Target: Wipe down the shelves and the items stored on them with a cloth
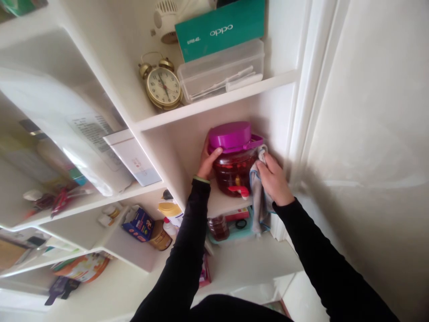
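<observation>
A large jar [231, 172] of dark red liquid, with a purple lid [231, 135] and a red tap [239, 192] low on its front, stands in a shelf compartment. My left hand [208, 157] grips the jar's left side, thumb just under the lid and the other fingers hidden behind. At the jar's right side, my right hand [272, 176] is closed on a grey cloth [256, 192] with a blue edge. The cloth lies against the jar and hangs down past the shelf's front edge.
Above stand a brass alarm clock [164, 87], a clear plastic box [223, 71] and a green box [221, 29]. Below the jar, a small dark jar [218, 227] sits on a light-blue tray [236, 235]. A wall [375, 134] borders the shelves at right.
</observation>
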